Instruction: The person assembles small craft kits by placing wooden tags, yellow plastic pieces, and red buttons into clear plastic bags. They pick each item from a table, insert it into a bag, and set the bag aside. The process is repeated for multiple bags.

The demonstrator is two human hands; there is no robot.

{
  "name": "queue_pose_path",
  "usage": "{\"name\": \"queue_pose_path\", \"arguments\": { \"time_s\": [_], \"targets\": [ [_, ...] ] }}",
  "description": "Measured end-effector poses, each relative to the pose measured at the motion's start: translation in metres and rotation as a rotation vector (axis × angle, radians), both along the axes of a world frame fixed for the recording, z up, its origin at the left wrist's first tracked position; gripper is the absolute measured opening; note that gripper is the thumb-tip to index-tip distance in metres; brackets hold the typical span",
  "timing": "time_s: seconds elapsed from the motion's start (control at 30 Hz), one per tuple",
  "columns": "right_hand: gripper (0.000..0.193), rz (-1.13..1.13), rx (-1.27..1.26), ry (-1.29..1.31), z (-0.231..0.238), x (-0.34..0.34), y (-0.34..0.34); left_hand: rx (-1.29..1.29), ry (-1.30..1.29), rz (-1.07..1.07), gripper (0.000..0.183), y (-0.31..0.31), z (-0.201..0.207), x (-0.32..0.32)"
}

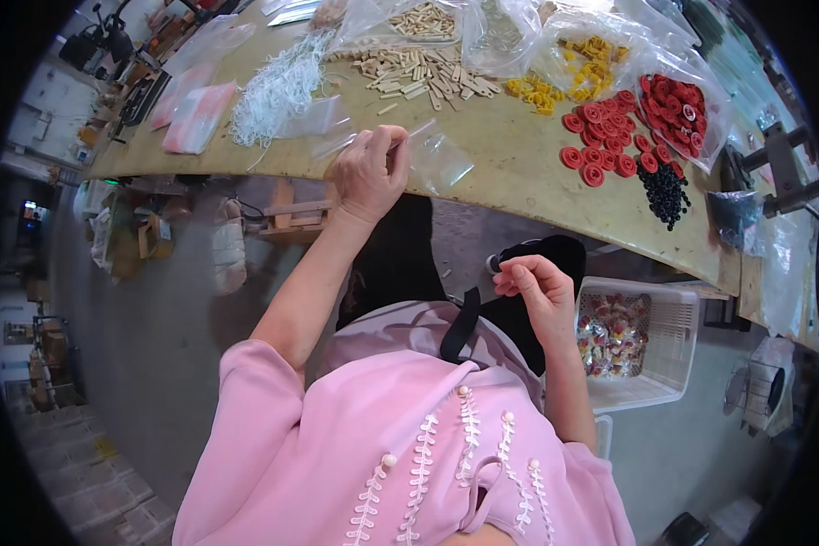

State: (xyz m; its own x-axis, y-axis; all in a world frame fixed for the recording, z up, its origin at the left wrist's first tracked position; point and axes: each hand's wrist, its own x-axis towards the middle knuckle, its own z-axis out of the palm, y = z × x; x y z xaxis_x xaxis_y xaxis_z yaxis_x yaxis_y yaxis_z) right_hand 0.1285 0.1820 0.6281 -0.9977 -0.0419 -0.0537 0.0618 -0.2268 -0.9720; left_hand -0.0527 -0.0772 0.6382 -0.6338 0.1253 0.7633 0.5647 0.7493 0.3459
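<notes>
Clear plastic bag (444,166) lies at the table's front edge, just right of the left hand. Left hand (371,171) is over that edge, fingers curled in, thumb up against them; can't tell if it's pinching the bag or anything else (fingertips mostly turned away from the camera). Right hand (537,284) is lower, over the lap, palm partly turned in, thumb and fingertips close together. Can't tell if something small sits between them.

On the table (505,173), left to right: pink-tinted bags (198,116), tangle of white strings (278,86), second clear bag (311,118) by the strings, loose pile of flat wooden pieces (428,75) behind the left hand, yellow pieces (532,93), red discs (605,136), small black beads (664,196) in front of the reds. More red pieces (673,107) sit in an open bag on the far right.

White basket (689,341) stands below the table, right of the right hand, with small wrapped multicoloured items (612,332) inside.
</notes>
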Motion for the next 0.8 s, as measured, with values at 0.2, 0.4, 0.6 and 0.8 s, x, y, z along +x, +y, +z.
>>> {"name": "queue_pose_path", "arguments": {
  "time_s": [0.2,0.4,0.6,0.8],
  "targets": [
    [0.017,0.059,0.009,-0.109,-0.026,0.014,0.013,-0.024,-0.023,0.048,0.013,0.000,-0.003,0.000],
    [0.020,0.087,0.058,-0.194,-0.040,0.018,0.024,0.000,-0.054,0.052,0.012,0.001,-0.003,0.002],
    [0.017,0.203,0.139,-0.183,-0.021,-0.003,0.000,0.030,-0.007,0.022,0.010,0.007,-0.007,0.000],
    [0.016,0.239,0.169,-0.056,-0.015,-0.011,-0.031,0.057,0.027,0.008,0.009,0.003,-0.004,0.003]
  ]
}}
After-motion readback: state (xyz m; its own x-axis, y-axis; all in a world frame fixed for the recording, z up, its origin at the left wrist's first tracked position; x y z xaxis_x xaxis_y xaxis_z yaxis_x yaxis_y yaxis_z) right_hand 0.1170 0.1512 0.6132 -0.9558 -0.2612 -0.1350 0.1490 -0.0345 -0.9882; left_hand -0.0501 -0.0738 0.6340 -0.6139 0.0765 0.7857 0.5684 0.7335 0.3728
